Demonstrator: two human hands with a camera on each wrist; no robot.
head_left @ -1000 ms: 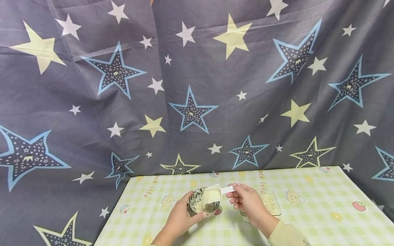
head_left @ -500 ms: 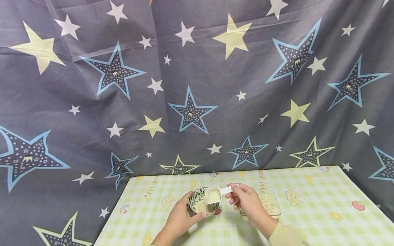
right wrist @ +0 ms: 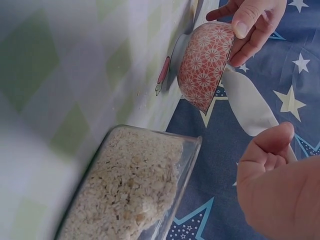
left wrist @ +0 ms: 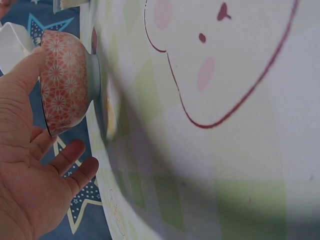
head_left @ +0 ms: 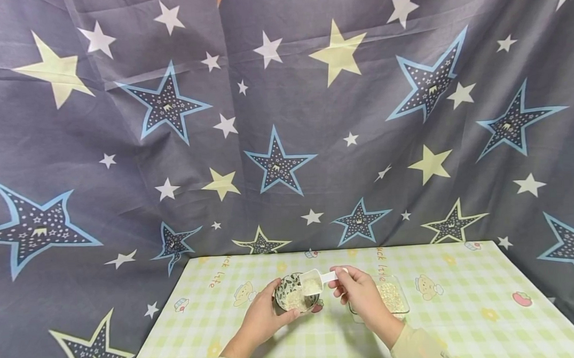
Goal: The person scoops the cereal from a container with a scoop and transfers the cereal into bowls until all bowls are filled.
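Note:
My left hand (head_left: 264,311) grips a small bowl (left wrist: 62,82) by its rim, thumb on the near side and fingers on the far side. Outside, the bowl is red with white flowers; its inside has a dark leaf pattern. Pale oat flakes (head_left: 292,299) lie in it. With thumb and fingers, my right hand (head_left: 361,295) pinches the handle of a white scoop (head_left: 312,283). The scoop is tilted over the bowl's right side, with some flakes inside. In the right wrist view, its white underside overlaps the bowl's rim.
Under my right forearm stands a clear rectangular container (right wrist: 192,150) of oat flakes, partly hidden by the hand in the head view. A green-checked cloth with cartoon prints covers the table (head_left: 466,320). Behind its far edge hangs a dark star-patterned curtain (head_left: 313,119).
The scoop has shifted slightly to the right over the bowl, and fewer flakes show in it. More flakes show in the bowl. My left hand and the bowl have stayed in place.

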